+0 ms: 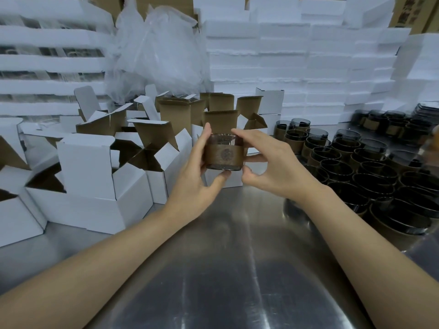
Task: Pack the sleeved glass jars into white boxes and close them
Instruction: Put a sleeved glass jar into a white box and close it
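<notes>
Brown-sleeved, upright, held above the steel table (213,257): grips the glass jar (224,151) before an open white box (228,181), with left hand (197,179) curled round its side and right hand (273,167) pinching rim and base.

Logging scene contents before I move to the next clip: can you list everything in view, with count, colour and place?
held jar: one, dark glass with brown sleeve, centre, above the table between both hands
sleeved jars: many, dark glass with brown sleeves, packed together on the table at right
open boxes: many, white outside and brown inside, flaps up, left and centre of the table
closed boxes: many, white, stacked high at the back
plastic bag: one, clear, crumpled, back left of centre
table: one, shiny grey metal, foreground
left hand: one, fingers curled round the held jar's left side
right hand: one, forefinger on the rim, thumb near the base
</notes>
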`<control>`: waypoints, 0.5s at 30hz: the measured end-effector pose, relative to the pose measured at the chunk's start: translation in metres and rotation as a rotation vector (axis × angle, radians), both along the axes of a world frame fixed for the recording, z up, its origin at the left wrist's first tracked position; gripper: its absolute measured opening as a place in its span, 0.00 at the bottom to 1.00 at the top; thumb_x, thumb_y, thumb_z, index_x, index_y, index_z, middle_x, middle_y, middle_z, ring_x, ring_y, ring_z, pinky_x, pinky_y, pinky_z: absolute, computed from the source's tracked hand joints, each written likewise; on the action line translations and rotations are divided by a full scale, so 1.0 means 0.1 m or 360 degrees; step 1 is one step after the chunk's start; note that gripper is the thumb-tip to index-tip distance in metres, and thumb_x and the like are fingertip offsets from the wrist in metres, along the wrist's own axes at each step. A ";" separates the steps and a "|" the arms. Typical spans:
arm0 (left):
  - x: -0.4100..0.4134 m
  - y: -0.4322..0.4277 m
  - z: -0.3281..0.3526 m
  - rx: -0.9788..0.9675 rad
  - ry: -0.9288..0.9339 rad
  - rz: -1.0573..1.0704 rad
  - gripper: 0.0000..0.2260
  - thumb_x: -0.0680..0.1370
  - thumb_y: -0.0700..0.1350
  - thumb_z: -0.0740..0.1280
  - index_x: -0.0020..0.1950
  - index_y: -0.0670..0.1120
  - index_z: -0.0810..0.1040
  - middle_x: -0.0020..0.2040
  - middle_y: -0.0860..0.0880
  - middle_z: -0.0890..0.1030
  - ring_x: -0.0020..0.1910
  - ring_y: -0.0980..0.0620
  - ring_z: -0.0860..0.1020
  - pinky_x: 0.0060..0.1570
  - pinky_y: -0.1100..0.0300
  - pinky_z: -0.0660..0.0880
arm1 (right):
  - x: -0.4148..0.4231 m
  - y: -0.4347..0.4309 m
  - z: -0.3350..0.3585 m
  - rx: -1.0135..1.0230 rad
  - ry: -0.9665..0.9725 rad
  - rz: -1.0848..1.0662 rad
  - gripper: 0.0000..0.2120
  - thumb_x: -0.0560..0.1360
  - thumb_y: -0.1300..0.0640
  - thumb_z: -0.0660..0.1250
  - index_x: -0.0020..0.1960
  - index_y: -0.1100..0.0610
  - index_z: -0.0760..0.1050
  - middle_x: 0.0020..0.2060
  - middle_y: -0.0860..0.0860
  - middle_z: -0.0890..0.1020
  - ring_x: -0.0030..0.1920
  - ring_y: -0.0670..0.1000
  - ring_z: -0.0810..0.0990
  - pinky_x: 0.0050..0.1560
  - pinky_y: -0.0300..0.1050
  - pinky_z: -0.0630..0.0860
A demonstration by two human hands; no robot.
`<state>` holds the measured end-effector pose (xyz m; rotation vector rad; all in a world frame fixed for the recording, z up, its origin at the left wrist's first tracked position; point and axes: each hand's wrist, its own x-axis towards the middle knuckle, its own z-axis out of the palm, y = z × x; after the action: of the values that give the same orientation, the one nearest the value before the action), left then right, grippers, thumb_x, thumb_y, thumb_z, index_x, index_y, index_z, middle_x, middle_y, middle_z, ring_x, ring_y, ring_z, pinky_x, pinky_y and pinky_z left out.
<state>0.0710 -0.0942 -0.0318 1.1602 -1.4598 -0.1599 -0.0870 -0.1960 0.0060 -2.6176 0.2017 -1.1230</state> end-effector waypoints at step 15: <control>0.09 0.03 0.04 0.0045 -0.0655 0.0079 0.27 0.82 0.39 0.50 0.77 0.48 0.41 0.79 0.47 0.45 0.77 0.56 0.47 0.72 0.69 0.48 | -0.04 -0.01 0.03 0.0007 -0.0018 -0.0107 0.32 0.68 0.71 0.68 0.71 0.60 0.68 0.58 0.45 0.74 0.58 0.42 0.74 0.56 0.26 0.71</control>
<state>0.0797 -0.0916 -0.0281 1.3027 -1.7884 0.1002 -0.0911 -0.1967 0.0090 -2.6178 0.2911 -1.1578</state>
